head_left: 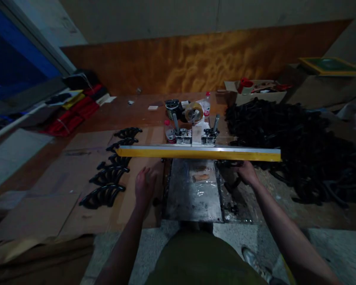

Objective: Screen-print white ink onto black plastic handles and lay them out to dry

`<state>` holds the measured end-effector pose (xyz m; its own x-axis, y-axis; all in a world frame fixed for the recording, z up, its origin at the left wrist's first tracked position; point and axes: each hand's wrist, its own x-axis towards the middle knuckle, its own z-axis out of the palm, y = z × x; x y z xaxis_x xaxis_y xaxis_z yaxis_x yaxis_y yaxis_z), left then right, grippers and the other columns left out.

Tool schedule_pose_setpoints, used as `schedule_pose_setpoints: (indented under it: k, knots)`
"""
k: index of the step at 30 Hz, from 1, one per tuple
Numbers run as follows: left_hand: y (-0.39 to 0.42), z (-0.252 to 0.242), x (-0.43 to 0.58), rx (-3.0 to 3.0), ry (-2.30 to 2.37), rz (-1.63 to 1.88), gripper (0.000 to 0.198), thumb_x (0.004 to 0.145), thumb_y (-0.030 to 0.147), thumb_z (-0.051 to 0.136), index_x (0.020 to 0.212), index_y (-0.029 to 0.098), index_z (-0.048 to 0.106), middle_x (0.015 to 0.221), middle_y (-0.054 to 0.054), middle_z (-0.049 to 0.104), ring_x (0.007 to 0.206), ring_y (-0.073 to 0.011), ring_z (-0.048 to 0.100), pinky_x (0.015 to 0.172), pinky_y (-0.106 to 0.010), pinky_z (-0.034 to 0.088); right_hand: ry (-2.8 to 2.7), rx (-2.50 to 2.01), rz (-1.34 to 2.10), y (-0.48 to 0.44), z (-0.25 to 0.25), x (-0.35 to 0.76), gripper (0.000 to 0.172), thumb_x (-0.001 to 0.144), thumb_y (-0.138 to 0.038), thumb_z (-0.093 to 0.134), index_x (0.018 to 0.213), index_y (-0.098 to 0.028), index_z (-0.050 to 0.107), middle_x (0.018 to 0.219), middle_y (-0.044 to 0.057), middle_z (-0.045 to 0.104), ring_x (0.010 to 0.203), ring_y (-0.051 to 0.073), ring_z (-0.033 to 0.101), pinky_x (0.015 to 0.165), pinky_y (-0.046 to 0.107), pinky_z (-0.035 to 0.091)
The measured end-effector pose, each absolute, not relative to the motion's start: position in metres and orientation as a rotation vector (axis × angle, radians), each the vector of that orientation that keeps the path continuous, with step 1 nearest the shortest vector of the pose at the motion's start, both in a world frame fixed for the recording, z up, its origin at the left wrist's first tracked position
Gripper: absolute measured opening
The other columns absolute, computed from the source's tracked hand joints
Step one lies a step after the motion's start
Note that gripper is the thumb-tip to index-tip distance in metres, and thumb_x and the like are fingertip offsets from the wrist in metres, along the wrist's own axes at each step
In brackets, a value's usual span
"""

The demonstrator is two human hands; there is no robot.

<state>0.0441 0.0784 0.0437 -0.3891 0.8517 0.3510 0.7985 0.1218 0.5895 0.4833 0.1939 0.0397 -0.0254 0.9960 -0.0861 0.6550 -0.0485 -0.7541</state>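
My right hand grips a dark, curved black piece at the right side of the flat metal base plate; its fingertips are partly lost in shadow. To the left of the plate, my left hand hovers over cardboard with its fingers loosely bent, slightly blurred, and nothing shows in it. A long yellow bar with a silver upper edge stretches across above the plate, in front of a clamp. On the plate lies a small tan block. Several glossy black curved pieces form a column on the left.
A big heap of black curved pieces covers the right side. Behind the clamp stand a tape roll, a dark jar and a bottle. Red bundles lie back left, an open carton back right.
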Motion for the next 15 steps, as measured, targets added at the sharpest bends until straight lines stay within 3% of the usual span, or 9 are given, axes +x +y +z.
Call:
schedule_pose_setpoints:
  k: [3, 6, 10, 13, 15]
  knots:
    - [0.095, 0.075, 0.055, 1.573, 2.193, 1.335, 0.04, 0.088, 0.046, 0.054, 0.116, 0.019, 0.06, 0.123, -0.011, 0.064, 0.12, -0.0252, 0.058, 0.107, -0.042, 0.045, -1.96, -1.358, 0.977, 0.189, 0.047, 0.441, 0.032, 0.078, -0.022, 0.066, 0.109, -0.017, 0.072, 0.108, 0.008, 0.073, 0.103, 0.023, 0.065, 0.093, 0.037, 0.048]
    - [0.123, 0.121, 0.069, 1.374, 2.045, 1.573, 0.038, 0.088, 0.049, 0.055, 0.108, 0.017, 0.063, 0.096, -0.006, 0.068, 0.093, -0.0192, 0.065, 0.085, -0.032, 0.054, -2.269, -1.142, 0.819, 0.179, 0.043, 0.389, 0.029, 0.081, -0.015, 0.064, 0.107, -0.021, 0.075, 0.113, 0.009, 0.071, 0.111, 0.024, 0.06, 0.1, 0.04, 0.044]
    - [0.152, 0.183, 0.084, 1.311, 1.843, 1.677, 0.046, 0.093, 0.054, 0.043, 0.102, 0.014, 0.067, 0.066, 0.001, 0.056, 0.055, -0.0113, 0.055, 0.052, -0.023, 0.046, -2.493, -1.175, 0.523, 0.162, 0.035, 0.356, 0.037, 0.087, -0.011, 0.056, 0.118, -0.022, 0.072, 0.121, 0.011, 0.068, 0.116, 0.025, 0.056, 0.102, 0.042, 0.041]
    - [0.158, 0.201, 0.091, 1.277, 1.747, 1.484, 0.062, 0.098, 0.054, 0.029, 0.088, 0.009, 0.07, 0.054, 0.001, 0.049, 0.045, -0.0099, 0.049, 0.047, -0.022, 0.04, -2.526, -1.246, 0.382, 0.149, 0.038, 0.357, 0.039, 0.088, -0.014, 0.057, 0.123, -0.023, 0.07, 0.128, 0.012, 0.066, 0.12, 0.027, 0.054, 0.101, 0.043, 0.042]
    - [0.15, 0.196, 0.092, 1.26, 1.721, 1.464, 0.065, 0.098, 0.055, 0.03, 0.082, 0.008, 0.071, 0.055, -0.002, 0.054, 0.048, -0.0113, 0.053, 0.05, -0.024, 0.044, -2.476, -1.301, 0.339, 0.146, 0.046, 0.37, 0.035, 0.085, -0.015, 0.061, 0.118, -0.022, 0.072, 0.127, 0.01, 0.067, 0.12, 0.024, 0.057, 0.1, 0.04, 0.045]
